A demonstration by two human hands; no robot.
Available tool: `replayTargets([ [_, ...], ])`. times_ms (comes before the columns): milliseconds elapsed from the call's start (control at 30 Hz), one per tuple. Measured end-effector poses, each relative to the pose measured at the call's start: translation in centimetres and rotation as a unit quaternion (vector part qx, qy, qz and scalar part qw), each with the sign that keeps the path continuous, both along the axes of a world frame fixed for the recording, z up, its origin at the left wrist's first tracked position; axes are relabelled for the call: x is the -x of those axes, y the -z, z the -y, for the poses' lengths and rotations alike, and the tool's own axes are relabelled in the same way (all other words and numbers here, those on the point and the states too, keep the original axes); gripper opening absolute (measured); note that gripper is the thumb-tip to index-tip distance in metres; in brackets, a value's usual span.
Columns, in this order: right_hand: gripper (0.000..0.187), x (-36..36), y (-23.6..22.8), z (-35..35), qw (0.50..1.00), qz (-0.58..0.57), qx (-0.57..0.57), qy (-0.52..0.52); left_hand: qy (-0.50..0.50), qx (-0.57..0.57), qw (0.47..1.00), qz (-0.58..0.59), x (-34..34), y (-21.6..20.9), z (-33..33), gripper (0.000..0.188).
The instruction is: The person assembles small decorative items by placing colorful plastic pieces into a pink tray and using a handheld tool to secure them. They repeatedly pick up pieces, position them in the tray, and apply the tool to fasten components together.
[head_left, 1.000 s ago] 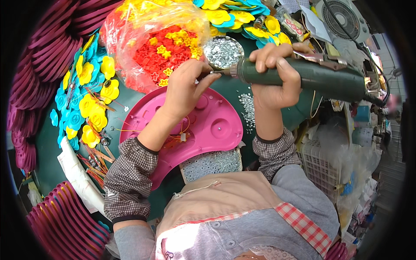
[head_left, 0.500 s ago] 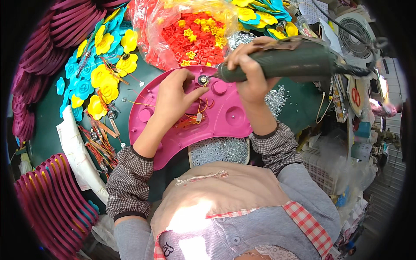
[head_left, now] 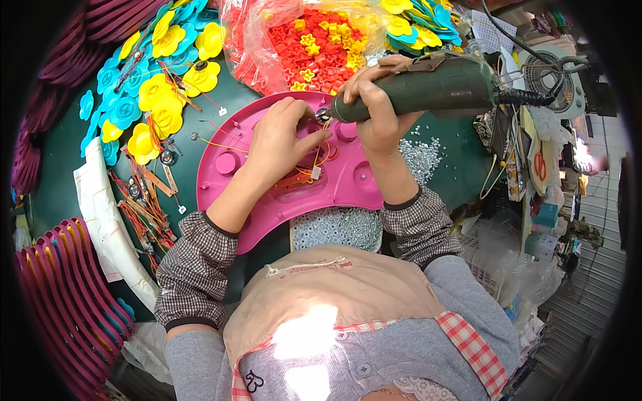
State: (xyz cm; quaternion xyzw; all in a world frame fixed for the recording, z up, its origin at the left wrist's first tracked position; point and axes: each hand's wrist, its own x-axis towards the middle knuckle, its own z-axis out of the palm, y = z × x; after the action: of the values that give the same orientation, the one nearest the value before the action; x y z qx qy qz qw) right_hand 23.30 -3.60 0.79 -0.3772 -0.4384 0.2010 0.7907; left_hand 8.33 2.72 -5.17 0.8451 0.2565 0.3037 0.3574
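A pink half-round plastic shell point(head_left: 257, 200) lies inside-up on the green table, with orange and yellow wires point(head_left: 309, 172) across its middle. My left hand point(head_left: 284, 137) rests on the shell, its fingertips pinching something small near the wires. My right hand point(head_left: 381, 110) grips a dark green electric screwdriver point(head_left: 428, 87), whose tip points left and touches the shell just beside my left fingertips. A black cable runs from the tool's back end off to the right.
A tray of small silver screws point(head_left: 338, 227) sits at the table's near edge, and loose screws point(head_left: 421, 154) lie to the right. Yellow and blue plastic flowers point(head_left: 150, 87) are piled at left, a bag of red and yellow pieces point(head_left: 301, 40) behind. Stacked maroon shells point(head_left: 60, 301) stand lower left.
The screwdriver has come down from the screw pile at the back onto the pink shell. My left hand stayed on the shell near the wires. The view has shifted.
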Motion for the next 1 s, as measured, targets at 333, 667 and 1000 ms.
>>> replayTargets([
  [333,0.037,0.1,0.0,-0.1,1.000,0.000,0.011,-0.020,-0.005,0.009,1.000,-0.009,0.2,0.3,0.4,0.043],
  [667,0.034,-0.6,1.6,-2.0,0.994,0.094,0.016,-0.061,0.017,0.023,0.999,-0.023,0.2,-0.3,-0.2,0.045],
  [1000,0.036,-1.2,-2.4,0.1,0.997,-0.002,-0.052,-0.055,0.038,0.073,0.997,-0.013,4.7,-3.4,-1.2,0.040],
])
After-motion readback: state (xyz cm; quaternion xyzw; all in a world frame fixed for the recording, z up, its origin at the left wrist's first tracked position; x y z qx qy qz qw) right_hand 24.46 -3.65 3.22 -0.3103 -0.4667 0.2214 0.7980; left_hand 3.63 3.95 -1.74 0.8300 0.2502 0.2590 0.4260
